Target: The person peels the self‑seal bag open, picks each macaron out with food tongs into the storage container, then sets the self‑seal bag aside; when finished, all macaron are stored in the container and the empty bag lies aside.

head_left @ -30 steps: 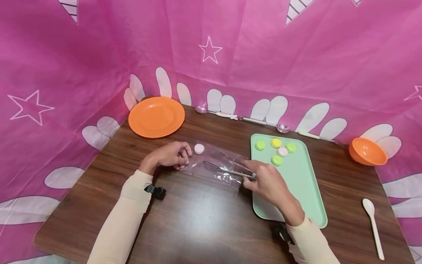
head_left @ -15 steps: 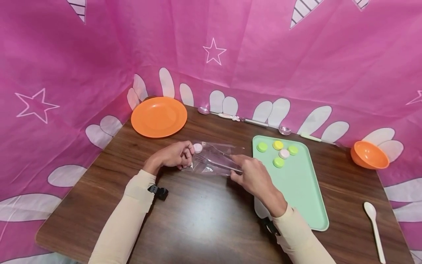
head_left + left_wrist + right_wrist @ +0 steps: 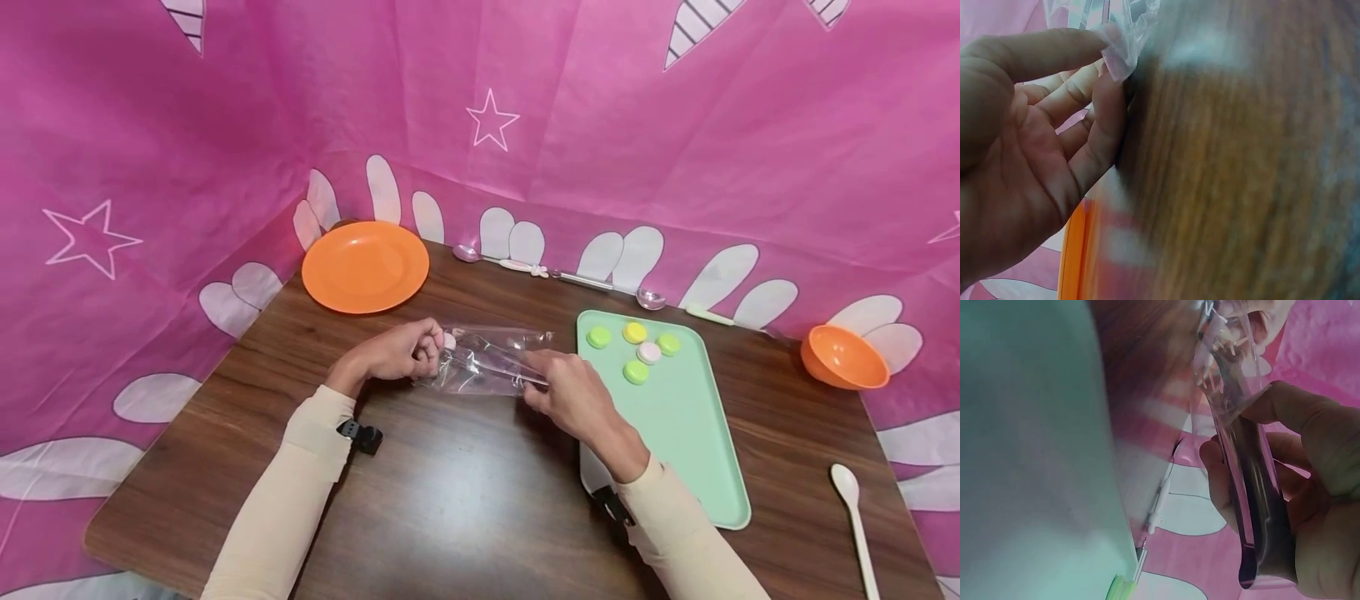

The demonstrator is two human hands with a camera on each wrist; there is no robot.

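Observation:
A clear plastic bag [image 3: 487, 379] stretches between both hands in the head view. My left hand [image 3: 401, 350] pinches its left end between thumb and finger, as the left wrist view shows up close on my left hand [image 3: 1054, 119]. Metal tongs [image 3: 1260, 494] are gripped by my right hand [image 3: 1316, 450], their gripping ends inside the bag. In the head view my right hand [image 3: 573, 396] is at the bag's right end, beside the green tray [image 3: 667, 442]. A pale pink macaron [image 3: 449, 341] shows by the left fingertips, partly hidden by them.
Several green, yellow and pink macarons [image 3: 636, 372] lie on the tray's far half. An orange plate [image 3: 365, 268] stands back left, an orange bowl [image 3: 843, 358] at the right edge. A white spoon [image 3: 853, 525] lies front right, and a ladle [image 3: 650, 298] lies along the back.
My right hand has moved left with the tongs, which reach farther into the bag. My left hand's fingers now cover more of the pale pink macaron. The head view has shifted slightly.

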